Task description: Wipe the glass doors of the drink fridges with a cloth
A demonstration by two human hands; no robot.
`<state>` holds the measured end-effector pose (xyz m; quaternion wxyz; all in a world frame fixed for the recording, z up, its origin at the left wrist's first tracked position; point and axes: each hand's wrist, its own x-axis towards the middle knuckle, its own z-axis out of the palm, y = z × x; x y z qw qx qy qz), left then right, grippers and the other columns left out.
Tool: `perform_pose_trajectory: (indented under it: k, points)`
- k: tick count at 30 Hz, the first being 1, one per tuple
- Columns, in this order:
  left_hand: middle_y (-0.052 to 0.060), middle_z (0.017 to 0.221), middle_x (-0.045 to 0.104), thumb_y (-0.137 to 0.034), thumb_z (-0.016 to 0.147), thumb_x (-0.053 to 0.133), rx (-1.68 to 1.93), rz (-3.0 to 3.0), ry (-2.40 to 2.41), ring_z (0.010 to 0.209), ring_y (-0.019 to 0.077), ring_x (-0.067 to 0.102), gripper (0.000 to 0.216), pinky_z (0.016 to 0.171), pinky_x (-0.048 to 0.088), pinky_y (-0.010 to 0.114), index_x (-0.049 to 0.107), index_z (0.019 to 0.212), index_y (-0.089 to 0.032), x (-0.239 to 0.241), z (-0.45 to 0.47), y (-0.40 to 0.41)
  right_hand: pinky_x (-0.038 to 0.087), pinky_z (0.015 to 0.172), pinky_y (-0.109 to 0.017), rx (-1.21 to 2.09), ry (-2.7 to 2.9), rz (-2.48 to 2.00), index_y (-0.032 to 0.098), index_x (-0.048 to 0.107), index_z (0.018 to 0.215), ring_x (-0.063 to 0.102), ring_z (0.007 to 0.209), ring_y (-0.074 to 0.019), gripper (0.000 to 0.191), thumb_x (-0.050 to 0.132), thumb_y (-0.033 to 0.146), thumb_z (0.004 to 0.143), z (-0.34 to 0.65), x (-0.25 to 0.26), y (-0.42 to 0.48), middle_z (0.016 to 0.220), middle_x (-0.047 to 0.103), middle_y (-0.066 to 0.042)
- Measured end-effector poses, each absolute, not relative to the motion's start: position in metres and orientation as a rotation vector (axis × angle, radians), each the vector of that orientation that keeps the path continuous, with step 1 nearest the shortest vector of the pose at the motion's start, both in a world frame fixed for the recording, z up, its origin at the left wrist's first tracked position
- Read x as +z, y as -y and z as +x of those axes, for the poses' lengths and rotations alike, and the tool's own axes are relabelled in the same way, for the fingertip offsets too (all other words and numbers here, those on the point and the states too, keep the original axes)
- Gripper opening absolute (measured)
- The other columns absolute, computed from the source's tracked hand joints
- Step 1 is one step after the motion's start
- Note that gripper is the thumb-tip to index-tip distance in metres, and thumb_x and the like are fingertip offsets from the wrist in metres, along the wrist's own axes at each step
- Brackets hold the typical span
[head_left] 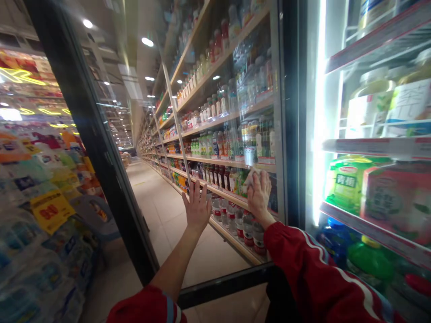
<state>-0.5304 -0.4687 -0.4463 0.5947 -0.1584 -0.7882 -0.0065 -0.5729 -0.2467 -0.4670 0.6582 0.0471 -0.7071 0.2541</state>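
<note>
A glass fridge door (215, 134) with a black frame stands swung open in front of me. My left hand (197, 207) is open, its fingers spread flat against the glass near the door's middle. My right hand (259, 193) presses a small white cloth (251, 178) onto the glass close to the door's right edge, with the fingers over the cloth. Both sleeves are red, the right one with white stripes. Through the glass I see a long aisle with shelves of bottles.
The lit fridge interior (377, 148) on the right holds cartons, a green pouch and bottles on shelves with price strips. Snack bags and a yellow tag (50, 208) fill the left side. A tiled aisle floor (161, 211) runs away behind the glass.
</note>
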Motion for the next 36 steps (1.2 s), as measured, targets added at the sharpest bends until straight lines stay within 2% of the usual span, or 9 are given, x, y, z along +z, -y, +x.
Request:
perform_pose_trajectory:
  k: [4,7,12,15,21,25,31,36]
  points:
    - [0.014,0.146,0.030,-0.025,0.086,0.046,0.018,-0.372,1.830,0.140,0.0243,0.011,0.050,0.113,0.007,0.051,0.041,0.135,-0.017,-0.448,-0.528,0.470,0.023,0.108,-0.053,0.470,1.703,0.289,0.024,0.040,0.134,0.013,0.140,-0.0249,0.049,0.040,0.018,0.085,-0.563,-0.471,0.278,0.148,0.028,-0.010]
    - [0.013,0.146,0.030,-0.026,0.086,0.047,0.013,-0.385,1.835,0.140,0.0243,0.012,0.052,0.113,0.007,0.051,0.039,0.136,-0.018,-0.450,-0.527,0.472,0.022,0.108,-0.052,0.455,1.708,0.311,0.024,0.042,0.133,0.015,0.140,-0.0239,0.049,0.040,0.018,0.085,-0.566,-0.470,0.273,0.146,0.031,-0.010]
    - [0.013,0.145,0.032,-0.024,0.085,0.048,-0.003,-0.390,1.838,0.139,0.0250,0.015,0.054,0.113,0.008,0.051,0.038,0.137,-0.019,-0.456,-0.528,0.472,0.024,0.107,-0.052,0.564,1.583,0.098,0.022,0.035,0.138,0.021,0.138,-0.0246,0.051,0.037,0.021,0.087,-0.578,-0.463,0.248,0.146,0.030,-0.013]
    - [0.013,0.145,0.031,-0.023,0.084,0.048,-0.027,-0.385,1.838,0.139,0.0255,0.015,0.054,0.113,0.008,0.052,0.037,0.137,-0.018,-0.458,-0.529,0.470,0.023,0.108,-0.052,0.573,1.600,0.129,0.023,0.034,0.139,0.019,0.138,-0.0248,0.051,0.037,0.021,0.087,-0.575,-0.461,0.257,0.148,0.026,-0.012]
    - [0.014,0.145,0.032,-0.023,0.084,0.048,-0.010,-0.398,1.866,0.139,0.0253,0.014,0.054,0.113,0.009,0.052,0.039,0.136,-0.018,-0.461,-0.527,0.472,0.021,0.109,-0.052,0.435,1.758,0.391,0.025,0.045,0.132,0.014,0.140,-0.0241,0.050,0.044,0.016,0.083,-0.555,-0.464,0.308,0.147,0.031,-0.008]
    - [0.014,0.144,0.033,-0.023,0.083,0.049,0.032,-0.409,1.868,0.139,0.0249,0.015,0.050,0.113,0.009,0.051,0.043,0.133,-0.018,-0.464,-0.524,0.476,0.020,0.110,-0.051,0.401,1.749,0.427,0.026,0.048,0.128,0.015,0.140,-0.0225,0.046,0.044,0.015,0.083,-0.556,-0.460,0.303,0.145,0.035,-0.007]
    - [0.013,0.144,0.034,-0.021,0.083,0.048,0.023,-0.414,1.872,0.140,0.0235,0.014,0.050,0.114,0.008,0.050,0.043,0.133,-0.018,-0.473,-0.523,0.477,0.021,0.109,-0.052,0.560,1.656,0.212,0.023,0.039,0.136,0.016,0.140,-0.0239,0.048,0.036,0.021,0.088,-0.566,-0.452,0.275,0.149,0.025,-0.010]
    - [0.015,0.143,0.035,-0.022,0.084,0.048,-0.015,-0.484,1.859,0.139,0.0252,0.016,0.047,0.113,0.011,0.050,0.045,0.130,-0.015,-0.481,-0.515,0.469,0.019,0.110,-0.053,0.588,1.709,0.331,0.023,0.038,0.137,0.012,0.141,-0.0251,0.050,0.035,0.023,0.088,-0.556,-0.462,0.308,0.149,0.026,-0.009]
